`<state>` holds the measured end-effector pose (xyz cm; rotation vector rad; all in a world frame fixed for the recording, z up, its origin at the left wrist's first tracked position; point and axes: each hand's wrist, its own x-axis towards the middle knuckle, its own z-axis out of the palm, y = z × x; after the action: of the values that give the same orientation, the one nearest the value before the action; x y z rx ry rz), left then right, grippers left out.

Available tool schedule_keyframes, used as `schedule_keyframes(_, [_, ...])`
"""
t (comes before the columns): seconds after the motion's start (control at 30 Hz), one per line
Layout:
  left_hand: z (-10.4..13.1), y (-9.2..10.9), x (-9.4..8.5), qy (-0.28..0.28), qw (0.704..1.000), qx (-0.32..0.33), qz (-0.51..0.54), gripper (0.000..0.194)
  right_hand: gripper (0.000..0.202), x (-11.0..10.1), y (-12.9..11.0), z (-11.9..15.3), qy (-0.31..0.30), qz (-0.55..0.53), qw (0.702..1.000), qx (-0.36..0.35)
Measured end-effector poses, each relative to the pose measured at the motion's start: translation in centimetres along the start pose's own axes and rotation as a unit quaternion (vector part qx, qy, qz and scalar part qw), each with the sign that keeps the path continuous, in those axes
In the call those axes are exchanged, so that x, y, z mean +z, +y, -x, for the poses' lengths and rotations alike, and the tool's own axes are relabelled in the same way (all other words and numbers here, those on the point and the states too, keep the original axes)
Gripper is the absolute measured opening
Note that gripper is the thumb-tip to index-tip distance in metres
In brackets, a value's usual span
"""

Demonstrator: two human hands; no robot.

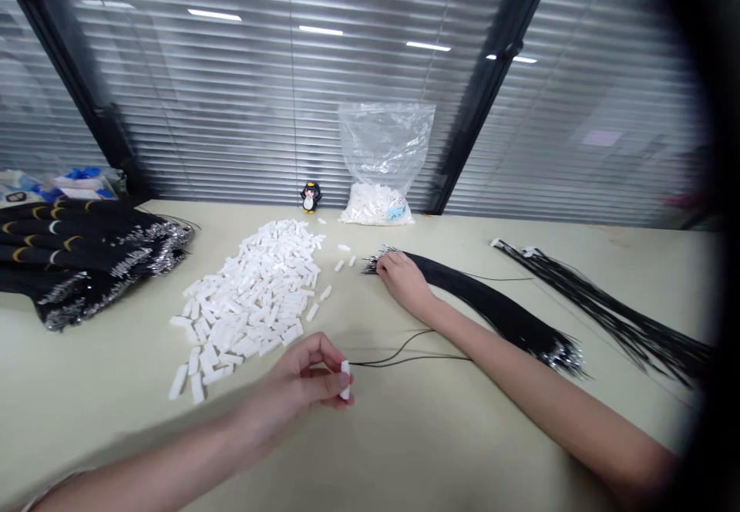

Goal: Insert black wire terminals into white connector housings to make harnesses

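A small white plastic connector housing point(345, 381) is pinched upright between the thumb and fingers of my left hand point(317, 375). Two thin black wires point(398, 359) run from it to the right and pass under my right forearm. Farther back, my right hand point(403, 281) has its fingers closed on the left end of a thick bundle of black wires point(491, 292), where shiny metal terminals show. The fingertips partly hide how many wires they grip. Left of my hands lies a large heap of white connector housings point(254, 288), with several loose ones beside it.
A clear plastic bag point(378, 203) of white pieces stands at the back by a penguin figurine point(311, 197). Black wires with white connectors point(601, 308) lie at the right. Banded black wire bundles point(98, 254) are stacked at the left. Window blinds rise behind the table.
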<state>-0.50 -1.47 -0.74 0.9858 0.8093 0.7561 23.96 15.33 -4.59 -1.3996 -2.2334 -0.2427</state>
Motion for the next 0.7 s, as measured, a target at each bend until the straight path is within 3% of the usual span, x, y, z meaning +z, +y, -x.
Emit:
schedule_keyframes(0.13, [0.0,0.0,0.0,-0.005,1.0,0.005,0.001,0.02,0.027,-1.7,-0.9,0.0,0.059,-0.037,0.997,0.022])
schedule_keyframes(0.27, [0.0,-0.1,0.0,-0.014,1.0,0.011,0.017,0.018,0.026,-5.2,-3.7,0.2,0.09,-0.095,0.991,0.011])
schedule_keyframes(0.47, [0.0,-0.3,-0.2,-0.022,0.999,0.004,0.035,0.02,0.011,-10.6,-11.1,4.2,0.095,-0.157,0.972,-0.146])
schedule_keyframes(0.57, [0.1,-0.2,-0.2,-0.021,0.998,-0.001,0.066,0.021,0.014,-11.2,-13.1,7.7,0.057,-0.168,0.954,-0.242])
schedule_keyframes(0.7, [0.3,0.1,-0.1,-0.03,0.997,-0.014,0.07,0.021,0.008,-10.1,-13.0,10.8,0.033,-0.165,0.957,-0.236])
